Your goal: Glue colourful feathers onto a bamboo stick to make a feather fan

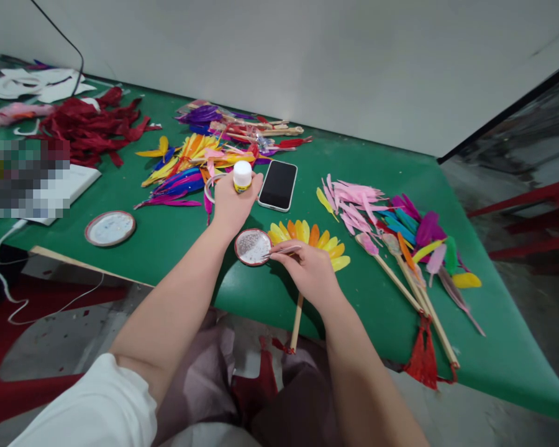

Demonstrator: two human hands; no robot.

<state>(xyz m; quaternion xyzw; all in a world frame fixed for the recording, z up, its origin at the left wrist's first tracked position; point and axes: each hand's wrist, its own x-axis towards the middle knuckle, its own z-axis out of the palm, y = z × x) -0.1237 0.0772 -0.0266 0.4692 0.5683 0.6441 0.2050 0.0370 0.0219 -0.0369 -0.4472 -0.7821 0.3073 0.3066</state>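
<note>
My left hand is wrapped around a small glue bottle with a white cap and a yellow label. A pale curved band shows beside its fingers. In my right hand is a pair of tweezers, pinched between thumb and finger. Their tips are at the right edge of a round, red-rimmed dish holding tiny silvery bits. Partly hidden under my right hand lies a fan of yellow and orange feathers on a wooden handle, which reaches over the table edge.
A phone lies beyond the dish on the green table. Feather piles spread behind my left hand; pink feathers and tasselled sticks are at right. Left are another dish, dark red strips and white masks.
</note>
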